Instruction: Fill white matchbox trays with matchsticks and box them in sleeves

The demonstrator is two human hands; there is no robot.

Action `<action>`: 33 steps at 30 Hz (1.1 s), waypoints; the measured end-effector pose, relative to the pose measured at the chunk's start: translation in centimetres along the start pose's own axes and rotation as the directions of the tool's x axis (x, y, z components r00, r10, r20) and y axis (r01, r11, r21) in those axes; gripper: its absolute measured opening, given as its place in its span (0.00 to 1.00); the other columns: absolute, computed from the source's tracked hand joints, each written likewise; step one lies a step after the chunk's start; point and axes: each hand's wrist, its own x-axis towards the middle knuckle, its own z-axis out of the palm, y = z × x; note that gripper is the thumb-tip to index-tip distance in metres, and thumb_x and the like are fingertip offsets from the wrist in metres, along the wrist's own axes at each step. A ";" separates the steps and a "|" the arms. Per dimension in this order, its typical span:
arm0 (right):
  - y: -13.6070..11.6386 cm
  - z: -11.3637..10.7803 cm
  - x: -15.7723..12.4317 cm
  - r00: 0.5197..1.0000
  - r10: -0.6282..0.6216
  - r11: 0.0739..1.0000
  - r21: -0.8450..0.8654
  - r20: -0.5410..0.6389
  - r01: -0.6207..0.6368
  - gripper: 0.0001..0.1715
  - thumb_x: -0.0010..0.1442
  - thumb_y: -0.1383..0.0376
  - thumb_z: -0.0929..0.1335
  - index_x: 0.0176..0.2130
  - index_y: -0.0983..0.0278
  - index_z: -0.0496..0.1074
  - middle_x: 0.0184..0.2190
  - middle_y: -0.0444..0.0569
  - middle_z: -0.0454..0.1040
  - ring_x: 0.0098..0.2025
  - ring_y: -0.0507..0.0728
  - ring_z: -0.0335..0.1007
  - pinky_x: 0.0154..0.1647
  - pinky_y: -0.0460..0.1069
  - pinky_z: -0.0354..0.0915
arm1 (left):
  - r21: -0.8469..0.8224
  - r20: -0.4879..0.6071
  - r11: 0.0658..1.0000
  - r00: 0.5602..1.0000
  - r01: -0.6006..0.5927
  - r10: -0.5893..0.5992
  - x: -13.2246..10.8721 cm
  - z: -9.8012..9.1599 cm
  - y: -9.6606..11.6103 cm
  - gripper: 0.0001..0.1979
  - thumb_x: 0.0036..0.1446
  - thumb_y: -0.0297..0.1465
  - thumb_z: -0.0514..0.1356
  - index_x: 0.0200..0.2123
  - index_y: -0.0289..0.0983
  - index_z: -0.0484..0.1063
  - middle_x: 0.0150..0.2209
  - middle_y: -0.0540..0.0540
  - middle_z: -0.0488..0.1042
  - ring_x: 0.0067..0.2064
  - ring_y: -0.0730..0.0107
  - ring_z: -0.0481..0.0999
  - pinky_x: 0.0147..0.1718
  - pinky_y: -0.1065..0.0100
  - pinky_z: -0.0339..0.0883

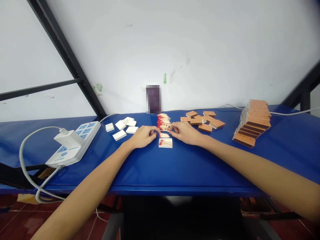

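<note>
A heap of red-tipped matches (163, 122) lies on the blue table (185, 166) near the wall. My left hand (144, 136) and my right hand (184, 132) rest on either side of a small bundle of matches (164, 135), both with fingers pinched on its ends. Just in front of the bundle sits an open white matchbox tray (165, 143) with some matches in it.
Empty white trays (123, 128) lie to the left, loose orange matchbox sleeves (203, 120) to the right, and a tall stack of orange boxes (253, 121) farther right. A white power strip (75, 143) with a plugged adapter and cable sits at far left. A dark object (153, 99) leans on the wall.
</note>
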 end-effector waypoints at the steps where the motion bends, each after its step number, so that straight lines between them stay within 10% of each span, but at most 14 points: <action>1: 0.0 0.0 0.1 1.000 -0.008 1.000 -0.008 0.008 0.008 0.06 0.60 0.66 0.67 0.34 0.66 0.73 0.23 0.42 0.68 0.25 0.50 0.60 0.28 0.45 0.52 | 0.005 -0.008 1.000 1.000 -0.002 0.002 0.0 0.0 0.0 0.15 0.60 0.30 0.53 0.46 0.38 0.76 0.21 0.54 0.66 0.24 0.73 0.63 0.26 0.71 0.53; 18: 1.0 0.1 0.5 0.991 0.109 0.981 0.168 -0.073 -0.095 0.12 0.60 0.66 0.66 0.41 0.67 0.76 0.21 0.42 0.69 0.24 0.51 0.61 0.29 0.46 0.55 | 0.064 0.010 0.997 0.999 -0.050 0.049 -0.1 0.1 -0.1 0.19 0.60 0.29 0.52 0.53 0.40 0.72 0.21 0.55 0.64 0.23 0.73 0.63 0.26 0.71 0.51; 27: 0.8 0.2 2.5 0.999 -0.031 0.997 0.070 -0.045 0.035 0.17 0.65 0.65 0.64 0.50 0.66 0.74 0.18 0.39 0.63 0.22 0.50 0.57 0.30 0.46 0.52 | 0.079 0.014 0.996 0.999 -0.032 0.031 -0.1 0.0 0.1 0.17 0.58 0.29 0.52 0.48 0.41 0.74 0.21 0.55 0.65 0.24 0.73 0.63 0.26 0.70 0.52; 33: 1.6 0.5 3.5 0.996 0.042 0.997 0.072 -0.078 -0.036 0.11 0.63 0.65 0.65 0.40 0.66 0.77 0.18 0.40 0.64 0.22 0.50 0.59 0.29 0.46 0.52 | 0.090 0.019 0.995 0.999 -0.033 0.031 -0.2 0.0 0.1 0.18 0.57 0.28 0.51 0.48 0.42 0.75 0.21 0.55 0.67 0.24 0.72 0.65 0.27 0.70 0.53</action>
